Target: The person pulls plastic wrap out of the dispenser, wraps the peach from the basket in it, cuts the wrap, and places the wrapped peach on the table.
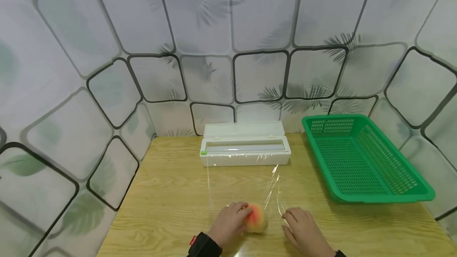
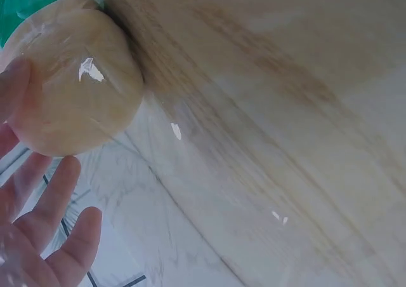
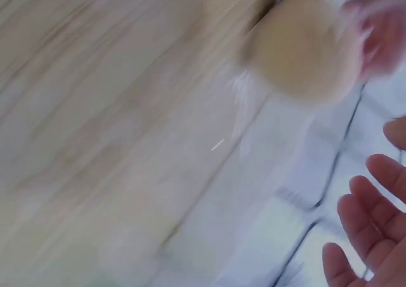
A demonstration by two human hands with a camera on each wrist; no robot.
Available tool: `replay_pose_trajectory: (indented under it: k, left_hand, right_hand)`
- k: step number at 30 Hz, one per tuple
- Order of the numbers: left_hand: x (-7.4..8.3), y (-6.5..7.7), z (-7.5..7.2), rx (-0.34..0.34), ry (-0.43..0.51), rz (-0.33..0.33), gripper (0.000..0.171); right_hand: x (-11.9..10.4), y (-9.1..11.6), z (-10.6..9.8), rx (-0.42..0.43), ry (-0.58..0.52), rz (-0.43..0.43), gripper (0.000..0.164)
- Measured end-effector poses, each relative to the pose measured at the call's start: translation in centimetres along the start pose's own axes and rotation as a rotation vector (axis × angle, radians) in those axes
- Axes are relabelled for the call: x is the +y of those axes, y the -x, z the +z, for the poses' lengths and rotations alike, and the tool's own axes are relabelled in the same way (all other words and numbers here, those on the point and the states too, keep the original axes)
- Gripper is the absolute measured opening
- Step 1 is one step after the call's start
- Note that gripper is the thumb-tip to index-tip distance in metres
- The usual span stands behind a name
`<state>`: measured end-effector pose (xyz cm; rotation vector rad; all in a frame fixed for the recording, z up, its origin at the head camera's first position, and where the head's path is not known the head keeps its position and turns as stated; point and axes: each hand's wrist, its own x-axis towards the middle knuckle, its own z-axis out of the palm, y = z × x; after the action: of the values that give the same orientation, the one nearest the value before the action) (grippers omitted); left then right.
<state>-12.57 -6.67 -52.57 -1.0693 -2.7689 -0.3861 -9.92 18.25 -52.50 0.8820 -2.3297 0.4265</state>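
A yellow peach with a red blush [image 1: 256, 218] sits on the wooden table near its front. My left hand [image 1: 231, 221] grips the peach from its left side, thumb and fingers around it. Clear cling film [image 1: 239, 187] stretches from a white dispenser box [image 1: 246, 158] toward the hands, and in the left wrist view shiny film covers the peach [image 2: 76, 77]. To the right of the peach, my right hand [image 1: 305, 229] is beside the film's creased right edge. Its fingers [image 3: 365, 211] are spread and loosely bent in the right wrist view, with nothing between them.
The dispenser's lid [image 1: 244, 129] stands raised at the back of the table, with a film roll [image 1: 246, 148] inside. A green plastic basket [image 1: 321, 158] occupies the right side. Patterned cloth [image 1: 207, 78] hangs behind and at both sides of the table.
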Motion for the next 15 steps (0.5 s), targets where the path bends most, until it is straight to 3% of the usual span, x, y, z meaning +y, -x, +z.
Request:
replay_pose_trajectory:
  k: [1,3,6,10,15]
  left_hand:
    - [-0.1,0.0,0.0,0.001,-0.003,0.002,0.047]
    - [-0.3,-0.1,-0.1,0.018,-0.019,0.011,0.046]
    - [-0.4,-0.2,-0.1,0.041,-0.039,0.015,0.046]
    - [-0.2,-0.2,-0.1,0.048,-0.045,0.027,0.045]
    - [-0.1,-0.2,-0.1,0.028,-0.036,0.025,0.042]
  right_hand:
    - [-0.5,-0.4,0.3,0.02,-0.01,-0.057,0.038]
    - [-1.3,-1.1,1.0,0.016,-0.02,-0.135,0.033]
    - [-2.3,-1.8,2.0,-0.057,0.002,-0.183,0.043]
    - [-2.9,-2.0,3.2,-0.161,0.044,-0.16,0.069]
    - [-3.2,-2.2,4.2,-0.145,0.019,-0.109,0.063]
